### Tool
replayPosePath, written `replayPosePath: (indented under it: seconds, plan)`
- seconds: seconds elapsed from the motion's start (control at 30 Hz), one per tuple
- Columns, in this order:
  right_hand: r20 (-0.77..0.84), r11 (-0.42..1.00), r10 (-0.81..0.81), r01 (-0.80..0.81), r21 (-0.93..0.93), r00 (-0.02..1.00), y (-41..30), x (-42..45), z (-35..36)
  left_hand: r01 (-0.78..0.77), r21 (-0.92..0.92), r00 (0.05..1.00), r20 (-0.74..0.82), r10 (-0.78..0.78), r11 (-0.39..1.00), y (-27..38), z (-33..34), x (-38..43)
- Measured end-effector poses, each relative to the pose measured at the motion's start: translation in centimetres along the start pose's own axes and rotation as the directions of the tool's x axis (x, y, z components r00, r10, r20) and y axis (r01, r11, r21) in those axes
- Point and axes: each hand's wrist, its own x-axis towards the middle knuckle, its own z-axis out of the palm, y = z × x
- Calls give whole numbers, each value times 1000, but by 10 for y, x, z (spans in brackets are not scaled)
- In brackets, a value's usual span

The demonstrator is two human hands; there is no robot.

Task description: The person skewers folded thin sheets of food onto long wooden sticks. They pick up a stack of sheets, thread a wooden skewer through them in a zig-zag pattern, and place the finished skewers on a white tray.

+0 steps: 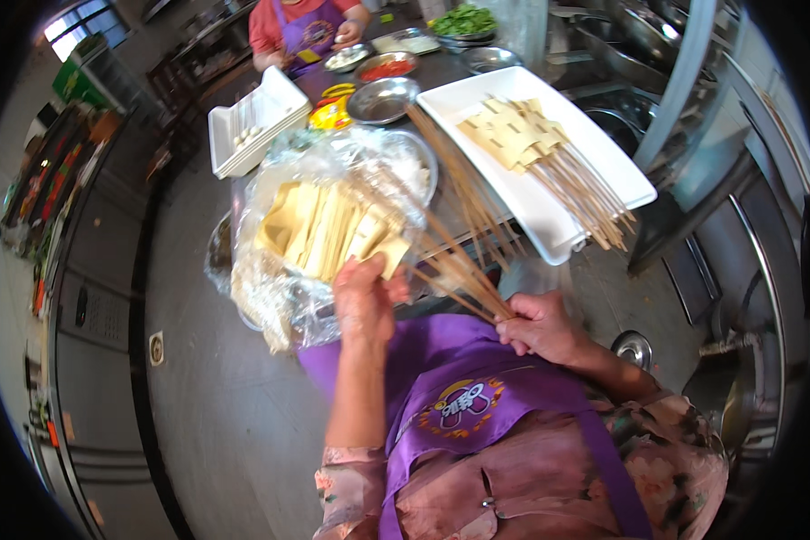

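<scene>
My left hand [366,297] pinches a flat yellow tofu-skin piece [396,253] at the near right of a packed row of similar folded sheets [313,229]. Clear plastic wrap [256,270] surrounds that row. In my right hand [542,329] is a small bundle of thin wooden skewers [469,283], gripped at one end and slanting up to the left. Their far ends blur against the plastic, so whether a skewer touches the held piece is unclear. More loose skewers [455,172] lie on the table between the wrapped sheets and a white tray [607,169].
Skewered sheets [513,131] lie in the white tray, sticks overhanging its near side. Stacked white trays [263,128] hold small white balls on sticks. Behind are a steel bowl [383,101], a bowl of red pieces [386,67] and leafy greens [464,21]. Across the table sits a person in a purple apron [310,34].
</scene>
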Motion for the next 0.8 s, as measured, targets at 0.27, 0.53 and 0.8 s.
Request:
replayPosePath:
  seconds: [0.27,0.53,0.8]
  plan:
    - [-184,898,-319,235,-372,930,5,-17,-18,-141,-55,988,62,144,989,16,24,7]
    - [-275,869,-311,155,-471,910,-7,-25,-48,19,158,970,237,-56,987,-31,53,3]
    - [-502,750,-473,32,-660,724,-18,16,-112,-343,527,937,129,326,777,0,12,4]
